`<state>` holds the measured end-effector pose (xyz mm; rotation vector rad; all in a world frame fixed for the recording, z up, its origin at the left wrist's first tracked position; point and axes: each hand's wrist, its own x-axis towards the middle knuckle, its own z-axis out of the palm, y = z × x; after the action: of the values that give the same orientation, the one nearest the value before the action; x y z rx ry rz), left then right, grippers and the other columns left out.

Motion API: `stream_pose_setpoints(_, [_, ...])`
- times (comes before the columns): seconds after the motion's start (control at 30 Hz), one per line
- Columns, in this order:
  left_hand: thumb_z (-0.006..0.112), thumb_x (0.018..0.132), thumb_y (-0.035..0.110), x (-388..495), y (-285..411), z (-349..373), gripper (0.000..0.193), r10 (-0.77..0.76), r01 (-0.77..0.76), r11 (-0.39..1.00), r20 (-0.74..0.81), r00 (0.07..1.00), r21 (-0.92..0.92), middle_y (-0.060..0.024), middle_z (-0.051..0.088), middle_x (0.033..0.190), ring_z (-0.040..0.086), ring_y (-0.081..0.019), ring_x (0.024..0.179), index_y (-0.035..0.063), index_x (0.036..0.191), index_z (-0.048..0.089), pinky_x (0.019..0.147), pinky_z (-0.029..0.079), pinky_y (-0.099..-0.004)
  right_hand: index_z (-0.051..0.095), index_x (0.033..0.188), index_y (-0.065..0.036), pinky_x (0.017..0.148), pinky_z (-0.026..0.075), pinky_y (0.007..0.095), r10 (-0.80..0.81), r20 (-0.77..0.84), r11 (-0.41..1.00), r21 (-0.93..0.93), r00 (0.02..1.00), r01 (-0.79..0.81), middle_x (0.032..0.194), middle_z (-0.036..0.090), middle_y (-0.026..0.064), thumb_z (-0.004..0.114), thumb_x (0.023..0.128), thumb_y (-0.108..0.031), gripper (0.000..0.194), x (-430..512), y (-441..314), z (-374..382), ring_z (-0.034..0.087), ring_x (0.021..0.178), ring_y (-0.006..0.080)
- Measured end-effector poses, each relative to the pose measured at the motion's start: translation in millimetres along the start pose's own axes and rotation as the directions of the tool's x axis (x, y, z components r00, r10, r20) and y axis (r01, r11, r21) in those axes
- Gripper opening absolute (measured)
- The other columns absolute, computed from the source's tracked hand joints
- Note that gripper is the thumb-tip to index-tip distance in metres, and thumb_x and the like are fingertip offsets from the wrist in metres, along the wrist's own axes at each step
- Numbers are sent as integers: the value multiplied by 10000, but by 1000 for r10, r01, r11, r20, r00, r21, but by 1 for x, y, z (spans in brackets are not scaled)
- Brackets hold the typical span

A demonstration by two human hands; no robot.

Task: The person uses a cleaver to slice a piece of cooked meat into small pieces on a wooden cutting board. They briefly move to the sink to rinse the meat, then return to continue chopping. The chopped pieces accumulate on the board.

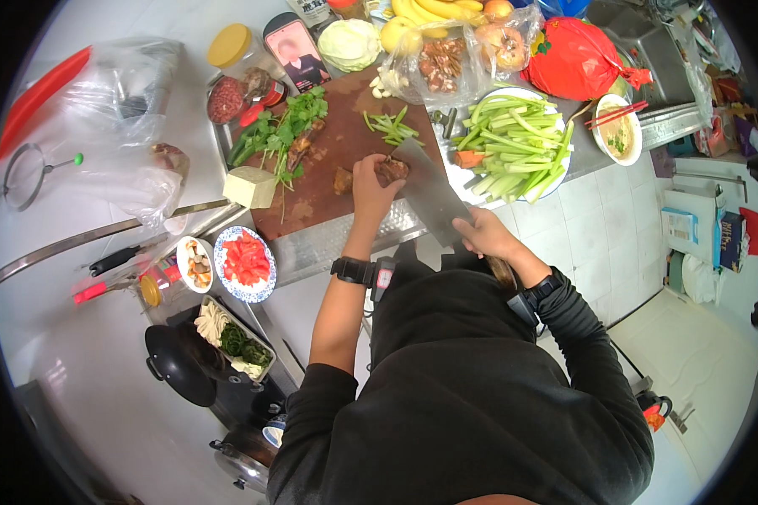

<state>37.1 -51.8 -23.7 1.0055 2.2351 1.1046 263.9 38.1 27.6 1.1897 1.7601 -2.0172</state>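
My left hand (pixel 374 182) presses a piece of browned meat (pixel 394 169) against the brown cutting board (pixel 319 205). Gripped in my right hand (pixel 485 231) is a broad Chinese cleaver (pixel 434 201), its blade beside the meat on the right. Another brown chunk of meat (pixel 343 181) lies just left of my left hand. Farther left on the board are a bunch of cilantro (pixel 284 131), a dark brown strip of food (pixel 304 148) and a block of tofu (pixel 250 187). Cut green strips (pixel 394 127) lie beyond the blade.
On the right stand a plate of celery sticks (pixel 515 145) and a bowl with red chopsticks (pixel 618 140). A bag of meat pieces (pixel 442 66), a cabbage (pixel 350 45) and a phone (pixel 297 53) line the back. A plate of cut tomato (pixel 246 262) sits at left, near a wok (pixel 180 366).
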Motion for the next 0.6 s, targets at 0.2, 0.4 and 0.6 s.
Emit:
stream_pose_setpoints(0.2, [810, 594, 95, 20, 21, 12, 554, 12, -17, 989, -37, 999, -146, -120, 547, 999, 537, -274, 971, 50, 1083, 555, 838, 450, -371, 550, 924, 19, 402, 414, 278, -39, -14, 999, 24, 999, 39, 558, 557, 42, 531, 945, -229, 249, -15, -25, -26, 495, 415, 102])
stream_pose_setpoints(0.4, [787, 660, 52, 121, 79, 40, 546, 272, -300, 920, -140, 952, -252, -98, 586, 1025, 603, -152, 868, 22, 1147, 544, 735, 512, -277, 553, 978, 52, 613, 463, 381, -317, -286, 916, -341, 904, 213, 716, 596, 192, 531, 864, -149, 232, -30, -78, -74, 588, 656, 299])
stream_pose_setpoints(0.6, [760, 674, 60, 169, 94, 65, 623, 213, -216, 972, -39, 976, -92, -127, 617, 1042, 629, -166, 812, 20, 1254, 539, 741, 519, -298, 550, 991, 68, 801, 465, 452, -403, -398, 842, -514, 824, 164, 889, 616, 297, 518, 806, -119, 264, -18, -102, -115, 600, 896, 432])
